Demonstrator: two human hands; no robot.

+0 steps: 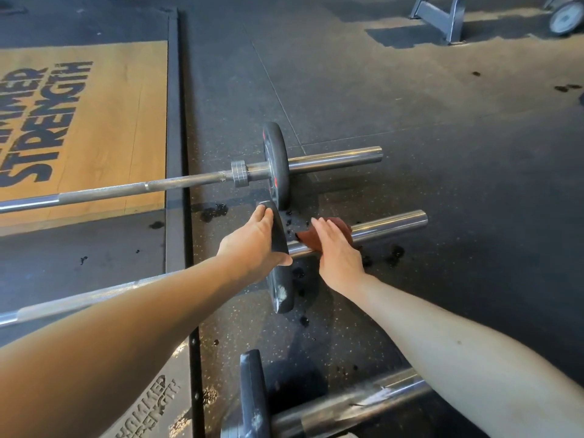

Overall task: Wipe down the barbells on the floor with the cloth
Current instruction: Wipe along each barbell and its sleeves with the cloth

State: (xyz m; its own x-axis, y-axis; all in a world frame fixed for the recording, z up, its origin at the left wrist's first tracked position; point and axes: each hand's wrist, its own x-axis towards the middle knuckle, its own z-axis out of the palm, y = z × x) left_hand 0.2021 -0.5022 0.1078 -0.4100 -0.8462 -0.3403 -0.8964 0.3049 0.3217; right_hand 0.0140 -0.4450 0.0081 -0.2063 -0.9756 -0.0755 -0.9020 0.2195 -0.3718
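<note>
Three barbells lie side by side on the black rubber floor. The middle barbell's chrome sleeve point(392, 224) points to the right, and its black plate point(281, 292) stands on edge. My left hand point(256, 245) grips the top of that plate, fingers over the rim and thumb on the sleeve side. My right hand point(335, 248) lies flat with straight fingers on a brown cloth point(339, 226), pressing it onto the sleeve just right of the plate. The far barbell point(335, 159) carries a black plate point(276, 165). The near barbell point(347, 403) sits at the bottom edge.
A wooden lifting platform point(94, 121) with black lettering lies to the left, framed by a dark metal border point(177, 153). Dark wet spots point(215, 211) dot the floor around the plates. A grey rack foot point(442, 17) and a wheel point(565, 17) stand at the far right.
</note>
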